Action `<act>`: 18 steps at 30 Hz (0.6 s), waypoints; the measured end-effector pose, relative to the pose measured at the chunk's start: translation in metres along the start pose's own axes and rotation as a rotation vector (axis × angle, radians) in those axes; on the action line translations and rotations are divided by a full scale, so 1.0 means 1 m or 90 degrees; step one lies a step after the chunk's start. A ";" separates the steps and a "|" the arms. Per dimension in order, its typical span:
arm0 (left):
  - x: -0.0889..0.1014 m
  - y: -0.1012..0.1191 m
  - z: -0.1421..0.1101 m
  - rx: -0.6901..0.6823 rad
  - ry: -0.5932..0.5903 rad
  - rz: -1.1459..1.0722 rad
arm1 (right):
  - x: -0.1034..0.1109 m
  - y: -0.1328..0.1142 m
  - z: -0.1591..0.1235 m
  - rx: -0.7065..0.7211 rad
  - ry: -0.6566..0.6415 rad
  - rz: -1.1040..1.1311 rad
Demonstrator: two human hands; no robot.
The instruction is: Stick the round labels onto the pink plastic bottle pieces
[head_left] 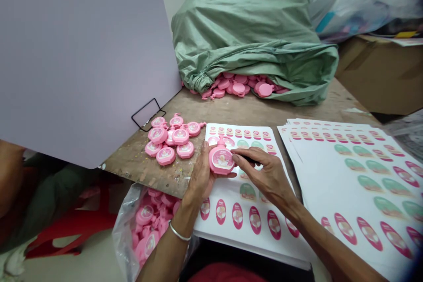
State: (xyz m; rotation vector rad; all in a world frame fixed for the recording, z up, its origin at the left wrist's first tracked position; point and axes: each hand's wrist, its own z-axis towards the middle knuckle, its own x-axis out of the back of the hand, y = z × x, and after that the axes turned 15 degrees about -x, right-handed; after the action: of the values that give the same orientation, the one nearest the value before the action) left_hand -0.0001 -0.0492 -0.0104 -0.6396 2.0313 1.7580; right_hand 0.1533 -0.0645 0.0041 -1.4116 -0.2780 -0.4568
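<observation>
**Pink piece** [221, 161]: one, flat, plastic, bottle-shaped, labelled on its face; at 6 o'clock, held just above the sticker sheet [244, 224].

**Left hand** [201, 178]: closed around the piece's left side, thumb pressed on its upper edge; has hold of it. Silver bangle [179, 231] on the wrist.

**Right hand** [264, 172]: fingers [244, 155] partly bent across the piece's upper right edge, touching it. Dark object [249, 159] beneath them, too hidden to name; whether they grip it, cannot tell.

**Sheet**: printed with rows of pink and green oval stickers, lying under both hands.

**Also present:**
- Sheet stack [357, 185], same print, at 4 o'clock.
- Labelled pieces [170, 139], a loose pile on the wooden bench [231, 110], at 10 o'clock.
- Green sack [251, 22], at 12 o'clock, with unlabelled pieces [238, 86] spilling from its mouth.
- Clear bag [124, 238] of pink pieces, at 7 o'clock, below the bench edge.
- Grey board [76, 53] on a wire stand [147, 114], at 10 o'clock.
- Cardboard box [380, 70], at 2 o'clock.
- Red stool [72, 224], at 8 o'clock.
</observation>
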 end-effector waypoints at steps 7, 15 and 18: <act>-0.002 0.002 -0.002 -0.023 -0.010 0.006 | -0.002 0.001 0.001 -0.001 0.010 -0.016; 0.002 0.000 0.001 -0.024 0.021 0.011 | -0.003 0.002 0.001 0.004 0.001 -0.014; 0.001 0.001 0.001 -0.017 0.000 0.022 | -0.004 0.002 0.002 0.006 0.007 -0.015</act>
State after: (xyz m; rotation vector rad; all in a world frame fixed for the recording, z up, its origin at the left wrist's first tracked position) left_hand -0.0018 -0.0486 -0.0101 -0.6149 2.0341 1.8069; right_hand 0.1505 -0.0622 0.0009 -1.3979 -0.2877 -0.4827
